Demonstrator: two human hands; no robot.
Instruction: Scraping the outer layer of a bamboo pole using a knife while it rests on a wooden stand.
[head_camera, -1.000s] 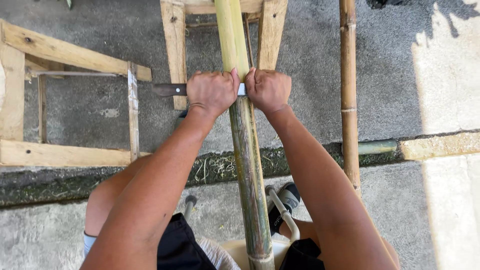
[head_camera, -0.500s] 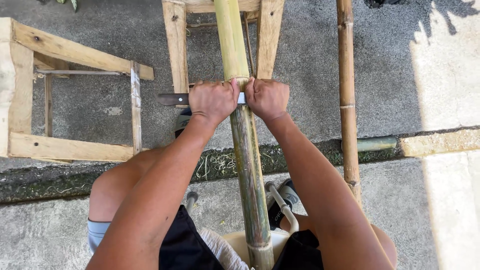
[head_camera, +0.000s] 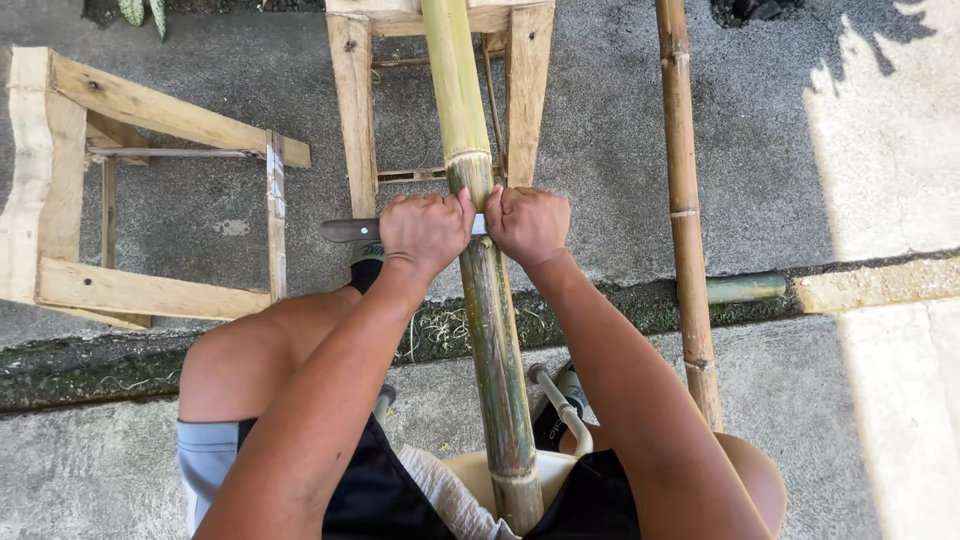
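A long green bamboo pole (head_camera: 492, 330) runs from my lap up across a wooden stand (head_camera: 352, 110). A knife blade (head_camera: 350, 230) lies crosswise over the pole, its tip sticking out to the left. My left hand (head_camera: 425, 232) is closed on the blade's back left of the pole. My right hand (head_camera: 528, 224) is closed on the knife's other end right of the pole; that end is hidden in the fist. Both fists press against the bamboo just below a node.
A second, brownish bamboo pole (head_camera: 682, 200) stands to the right. A wooden frame (head_camera: 130, 290) lies at the left on the concrete. A short green bamboo piece (head_camera: 745, 288) lies in the mossy gutter. My sandalled foot (head_camera: 555, 410) is beside the pole.
Both hands and the knife have slid slightly down the pole toward me; the view has shifted a little as well.
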